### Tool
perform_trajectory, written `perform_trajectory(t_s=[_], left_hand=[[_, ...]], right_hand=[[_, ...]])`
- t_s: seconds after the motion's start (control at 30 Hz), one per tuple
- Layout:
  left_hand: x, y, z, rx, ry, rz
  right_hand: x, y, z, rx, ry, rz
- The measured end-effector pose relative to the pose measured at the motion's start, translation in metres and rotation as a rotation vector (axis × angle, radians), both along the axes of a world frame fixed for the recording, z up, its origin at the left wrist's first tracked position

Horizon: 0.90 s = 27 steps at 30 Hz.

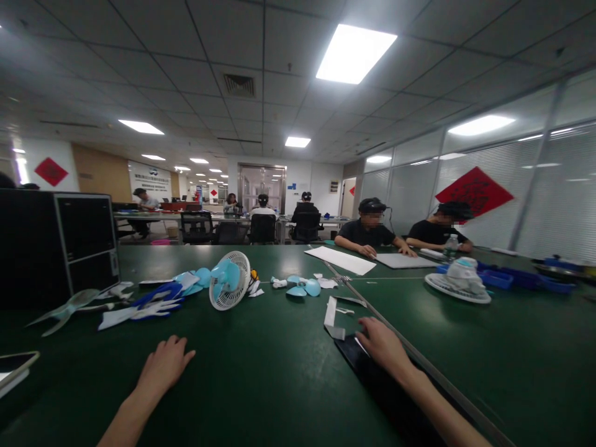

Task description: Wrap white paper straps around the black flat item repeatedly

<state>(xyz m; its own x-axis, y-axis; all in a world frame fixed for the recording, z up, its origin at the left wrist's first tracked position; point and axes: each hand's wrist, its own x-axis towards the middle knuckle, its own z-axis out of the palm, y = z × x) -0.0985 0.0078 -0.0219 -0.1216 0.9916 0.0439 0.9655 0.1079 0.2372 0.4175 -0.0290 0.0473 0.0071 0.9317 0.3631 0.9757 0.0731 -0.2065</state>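
Note:
My left hand (165, 363) lies flat on the green table (261, 372), fingers loosely spread, holding nothing. My right hand (382, 344) rests on a black flat pad or tablet (367, 372), its fingertips near a small white bracket piece (333, 320); whether it pinches anything I cannot make out. Farther out lies a small white and light-blue desk fan (230, 280) on its side, with loose blue fan blades (302, 287) and white parts beside it. Blue and white pieces (153, 301) lie to the fan's left.
A black box-like cabinet (56, 245) stands at the left, a phone (16, 366) at the left edge. A white fan part on a round grille (459, 282) and blue trays (512, 278) sit at the right. Two people (372, 233) work across the table; others sit behind.

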Motion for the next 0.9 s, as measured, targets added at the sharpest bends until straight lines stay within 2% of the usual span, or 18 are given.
perform_trajectory(t_s=[0.1, 0.2, 0.33, 0.43, 0.57, 0.67, 0.73, 0.8, 0.9], left_hand=[[0.001, -0.001, 0.002, -0.026, -0.004, -0.007], [0.000, 0.001, -0.001, -0.015, 0.006, 0.005], [-0.003, 0.005, -0.005, -0.011, 0.006, -0.002], [-0.002, 0.004, -0.003, -0.014, 0.002, 0.007], [0.005, -0.002, 0.004, -0.014, 0.018, 0.012], [0.009, -0.006, 0.008, -0.024, 0.027, 0.003], [0.011, -0.007, 0.010, -0.021, 0.041, 0.006], [0.013, -0.007, 0.012, 0.012, 0.054, 0.010], [0.020, -0.004, 0.014, 0.098, 0.013, -0.029]], right_hand=[[0.039, -0.020, -0.013, -0.039, -0.053, -0.090], [0.063, -0.034, -0.026, -0.081, -0.047, -0.112], [0.069, -0.040, -0.032, -0.038, -0.008, -0.115], [0.069, -0.047, -0.031, -0.052, 0.003, -0.135], [0.069, -0.072, -0.036, -0.106, 0.052, -0.139], [0.058, -0.095, -0.042, -0.115, 0.079, -0.113], [0.041, -0.104, -0.042, -0.138, 0.084, -0.062], [0.016, -0.104, -0.038, -0.184, 0.083, 0.018], [-0.031, -0.086, -0.029, -0.224, 0.084, 0.207]])
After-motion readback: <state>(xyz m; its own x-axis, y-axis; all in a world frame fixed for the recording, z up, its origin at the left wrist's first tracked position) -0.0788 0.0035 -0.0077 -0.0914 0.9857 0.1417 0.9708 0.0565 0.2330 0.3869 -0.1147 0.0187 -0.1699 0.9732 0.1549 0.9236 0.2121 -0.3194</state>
